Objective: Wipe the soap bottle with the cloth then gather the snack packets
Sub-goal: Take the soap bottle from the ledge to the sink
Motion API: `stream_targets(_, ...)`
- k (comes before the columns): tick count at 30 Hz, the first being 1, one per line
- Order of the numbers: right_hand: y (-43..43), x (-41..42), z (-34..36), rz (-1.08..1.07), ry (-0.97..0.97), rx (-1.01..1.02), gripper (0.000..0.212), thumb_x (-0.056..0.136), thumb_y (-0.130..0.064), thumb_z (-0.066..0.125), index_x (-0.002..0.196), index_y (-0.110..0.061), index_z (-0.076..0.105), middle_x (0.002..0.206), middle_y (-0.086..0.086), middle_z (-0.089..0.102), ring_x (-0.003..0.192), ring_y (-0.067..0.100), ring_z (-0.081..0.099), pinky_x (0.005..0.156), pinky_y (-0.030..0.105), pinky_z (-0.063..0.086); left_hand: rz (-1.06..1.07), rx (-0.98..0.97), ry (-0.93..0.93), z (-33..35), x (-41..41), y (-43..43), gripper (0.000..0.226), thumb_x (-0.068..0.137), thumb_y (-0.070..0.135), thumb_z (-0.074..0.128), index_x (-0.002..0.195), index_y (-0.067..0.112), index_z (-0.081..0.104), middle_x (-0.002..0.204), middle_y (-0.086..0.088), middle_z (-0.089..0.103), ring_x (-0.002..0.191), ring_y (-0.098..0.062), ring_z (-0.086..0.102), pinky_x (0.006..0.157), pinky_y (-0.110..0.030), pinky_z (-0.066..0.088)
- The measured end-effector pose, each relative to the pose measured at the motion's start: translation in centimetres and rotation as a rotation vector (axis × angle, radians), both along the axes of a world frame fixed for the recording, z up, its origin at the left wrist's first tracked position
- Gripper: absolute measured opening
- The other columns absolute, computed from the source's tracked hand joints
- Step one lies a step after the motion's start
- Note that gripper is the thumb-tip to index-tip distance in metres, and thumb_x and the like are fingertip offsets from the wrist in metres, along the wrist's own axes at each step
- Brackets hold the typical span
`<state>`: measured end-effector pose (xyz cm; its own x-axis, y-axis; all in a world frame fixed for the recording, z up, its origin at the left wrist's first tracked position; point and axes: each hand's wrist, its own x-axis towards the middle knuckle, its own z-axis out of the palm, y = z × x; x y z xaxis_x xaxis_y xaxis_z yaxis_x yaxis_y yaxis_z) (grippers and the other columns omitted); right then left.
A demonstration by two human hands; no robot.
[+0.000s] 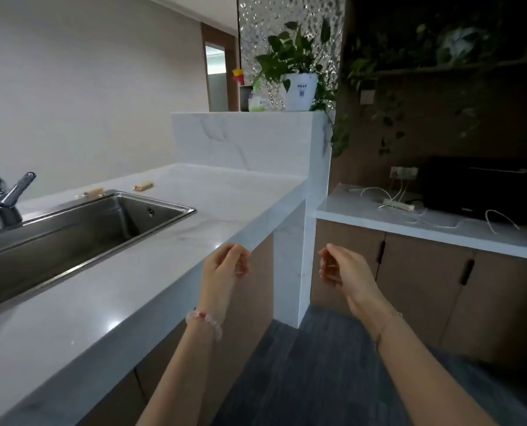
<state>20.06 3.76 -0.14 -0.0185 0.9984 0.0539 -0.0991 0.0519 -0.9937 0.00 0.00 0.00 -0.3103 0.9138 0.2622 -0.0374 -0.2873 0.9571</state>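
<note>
Two small tan snack packets lie on the white marble counter behind the sink: one packet to the right, the other packet at the sink's back rim. A green-tinted soap bottle stands on the raised marble ledge beside a potted plant. No cloth is visible. My left hand hovers at the counter's front edge, fingers loosely curled, holding nothing. My right hand floats in front of the cabinet to the right, fingers also loosely curled and empty.
A steel sink with a chrome tap fills the left counter. A white plant pot sits on the ledge. A lower counter at right carries a power strip, white cables and a black appliance. Grey carpet lies below.
</note>
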Motion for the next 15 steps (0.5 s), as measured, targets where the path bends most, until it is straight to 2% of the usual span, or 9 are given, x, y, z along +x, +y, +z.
stream_targets(5,8.6,0.5,0.9,0.002,-0.040,-0.007,0.025,0.093,-0.024,0.047,0.076,-0.013,0.063,0.069,0.003,0.058,0.068,0.013,0.056,0.060,0.020,0.049,0.026,-0.007,-0.020,0.6,1.2,7.8,0.020,0.088,0.006,0.049,0.071,0.005,0.059,0.065,-0.008,0.054,0.061,-0.019,0.051,0.066,-0.032,0.045)
stream_targets(9,15.9,0.5,0.8,0.014,-0.047,0.012,0.026,0.093,-0.025,0.046,0.075,-0.015,0.062,0.070,0.003,0.058,0.070,0.013,0.057,0.060,0.019,0.050,0.052,-0.002,-0.035,0.9,1.6,15.4,0.023,0.088,0.005,0.048,0.068,0.007,0.060,0.059,-0.002,0.055,0.059,-0.017,0.054,0.064,-0.028,0.048)
stream_targets(12,22.1,0.3,0.4,0.005,-0.062,0.024,0.027,0.093,-0.026,0.046,0.074,-0.016,0.062,0.070,0.002,0.059,0.069,0.011,0.058,0.056,0.015,0.049,0.035,0.012,0.004,0.7,1.7,21.8,0.023,0.089,0.007,0.047,0.070,0.007,0.059,0.061,-0.004,0.056,0.059,-0.016,0.054,0.061,-0.023,0.049)
stream_targets(15,29.1,-0.6,0.3,-0.006,-0.051,0.043,0.028,0.092,-0.025,0.048,0.071,-0.017,0.063,0.066,0.000,0.059,0.065,0.009,0.058,0.051,0.012,0.049,0.024,0.042,0.017,0.9,1.1,29.0,0.023,0.089,0.009,0.047,0.069,0.008,0.060,0.060,-0.003,0.056,0.059,-0.016,0.054,0.062,-0.025,0.049)
